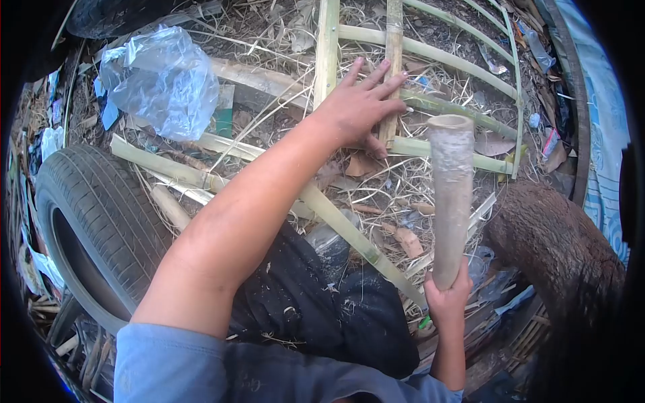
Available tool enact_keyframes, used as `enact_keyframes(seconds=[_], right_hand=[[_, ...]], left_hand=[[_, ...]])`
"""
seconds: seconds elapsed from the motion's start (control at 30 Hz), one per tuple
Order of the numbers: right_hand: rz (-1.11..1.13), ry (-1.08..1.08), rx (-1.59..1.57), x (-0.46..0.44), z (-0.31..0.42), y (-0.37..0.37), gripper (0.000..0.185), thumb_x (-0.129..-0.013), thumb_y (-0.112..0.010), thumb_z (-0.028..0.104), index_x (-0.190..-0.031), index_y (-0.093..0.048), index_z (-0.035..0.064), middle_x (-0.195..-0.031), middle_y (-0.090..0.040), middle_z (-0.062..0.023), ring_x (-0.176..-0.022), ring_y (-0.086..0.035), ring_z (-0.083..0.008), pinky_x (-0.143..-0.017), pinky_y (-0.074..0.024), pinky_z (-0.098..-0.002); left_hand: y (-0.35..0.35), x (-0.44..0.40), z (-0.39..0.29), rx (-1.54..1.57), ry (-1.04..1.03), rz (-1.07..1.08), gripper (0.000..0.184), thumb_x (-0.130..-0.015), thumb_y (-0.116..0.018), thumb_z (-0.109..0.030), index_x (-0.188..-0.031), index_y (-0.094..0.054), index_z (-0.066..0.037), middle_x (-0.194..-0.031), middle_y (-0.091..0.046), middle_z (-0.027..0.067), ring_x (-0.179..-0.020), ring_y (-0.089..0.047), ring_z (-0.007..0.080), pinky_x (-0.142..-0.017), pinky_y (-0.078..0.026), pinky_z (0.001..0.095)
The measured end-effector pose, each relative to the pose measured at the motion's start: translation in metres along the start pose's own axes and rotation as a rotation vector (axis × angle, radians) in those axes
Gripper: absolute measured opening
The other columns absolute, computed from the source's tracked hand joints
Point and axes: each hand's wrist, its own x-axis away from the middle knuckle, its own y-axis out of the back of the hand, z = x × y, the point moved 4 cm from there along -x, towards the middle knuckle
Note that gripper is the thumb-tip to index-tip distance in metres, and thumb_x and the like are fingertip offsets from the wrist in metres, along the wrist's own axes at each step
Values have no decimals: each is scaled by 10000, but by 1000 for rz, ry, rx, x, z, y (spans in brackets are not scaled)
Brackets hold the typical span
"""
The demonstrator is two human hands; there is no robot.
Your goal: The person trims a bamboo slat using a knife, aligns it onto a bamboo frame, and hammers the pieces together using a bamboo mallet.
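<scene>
The work in hand is, by its look, a steadying step: the left hand (pixel 363 107) is spreading its fingers, palm down, across a flat, pale tan bamboo slat (pixel 394 40), bracing it without closing around it. The right hand (pixel 449 295) is clenching the narrow end of a thick, greyish wooden club (pixel 451 195), whose broad, round end is pointing up and away from the body, just beside the frame. The slat is lying over curved, pale green bamboo strips (pixel 437 50), beside a second straight, yellow-green slat (pixel 327 54). Any blow from here would seem to call for holding the joint firmly and keeping the fingers out of the club's path.

The frame is resting on uneven ground (pixel 353 195) that is carrying curly pale shavings, brown leaves and loose scraps. A black rubber tyre (pixel 101 221) is leaning at the left, and a crumpled, clear plastic bag (pixel 164 80) is lying above it. A rough, reddish-brown trunk (pixel 557 228) is curving in at the right, near a light blue patterned sheet (pixel 615 134). The person is sitting or crouching low outdoors, dark trousers (pixel 316 309) showing beneath the arms.
</scene>
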Motion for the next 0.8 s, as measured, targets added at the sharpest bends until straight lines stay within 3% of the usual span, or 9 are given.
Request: enact_keyframes(seconds=[0.13, 0.23, 0.3, 0.33, 0.43, 0.5, 0.63, 0.73, 0.8], right_hand=[[58, -19, 219, -6, -2, -2, 462, -717, -714, 119, -1138, -557, 13, -800, -673, -228, -767, -700, -418, -684, -547, -432], [-44, 59, -35, 2, 2, -1, 455, -719, -726, 110, -1130, -556, 12, -790, -673, -220, -770, -701, -414, -693, -545, -433], [133, -66, 312, -5, 5, -5, 449, -720, -737, 107, -1118, -556, 8, -794, -673, -226, -771, -696, -422, -690, -544, -438], [124, -68, 311, -3, 2, -5, 449, -720, -737, 107, -1118, -556, 8, -794, -673, -226, -771, -696, -422, -690, -544, -438], [-14, 47, 28, 1, 0, -4, 436, -723, -730, 120, -1112, -561, 15, -796, -666, -250, -781, -677, -452, -681, -541, -455], [36, -40, 96, 0, 1, -7, 431, -723, -731, 117, -1107, -566, 13, -810, -665, -253, -774, -679, -448, -678, -542, -450], [44, -2, 107, 0, -1, -9, 416, -724, -724, 113, -1096, -568, 14, -810, -664, -253, -787, -683, -443, -679, -545, -440], [-73, 34, -44, 8, 0, -11, 413, -723, -726, 123, -1089, -566, 18, -808, -662, -253, -788, -680, -446, -676, -546, -439], [124, -16, 252, 5, -6, -15, 406, -720, -726, 105, -1078, -561, 6, -801, -673, -228, -797, -703, -411, -683, -552, -422]], left_hand=[[3, -6, 1, -33, -4, 17, 894, -544, -790, -605, -1321, -544, -236, -1601, -259, 79, -1502, -145, 338, -1188, -107, 609], [0, -2, 0, 9, -6, -3, 894, -533, -809, -573, -1320, -542, -243, -1600, -259, 80, -1502, -144, 342, -1190, -104, 612], [1, -1, -1, -21, -13, 6, 898, -537, -794, -599, -1323, -541, -244, -1599, -262, 79, -1501, -149, 341, -1187, -109, 613], [1, -3, 0, -55, -13, 11, 903, -542, -779, -625, -1326, -540, -245, -1598, -265, 77, -1499, -155, 341, -1184, -115, 614], [0, -2, 1, -33, -10, -13, 883, -550, -791, -598, -1324, -541, -254, -1599, -263, 78, -1498, -158, 347, -1183, -113, 617], [0, -2, 0, -31, -21, -21, 885, -547, -791, -596, -1327, -541, -260, -1598, -266, 82, -1494, -173, 356, -1181, -119, 620], [1, -2, 0, -35, -11, -12, 894, -547, -778, -615, -1332, -537, -262, -1596, -271, 81, -1492, -179, 354, -1181, -123, 617], [-1, -2, 1, -32, -28, -32, 897, -547, -774, -618, -1336, -530, -266, -1596, -271, 80, -1492, -178, 355, -1182, -122, 617], [-5, -3, 1, -104, -39, -36, 900, -545, -775, -614, -1338, -526, -269, -1599, -264, 75, -1493, -175, 353, -1183, -123, 615]])
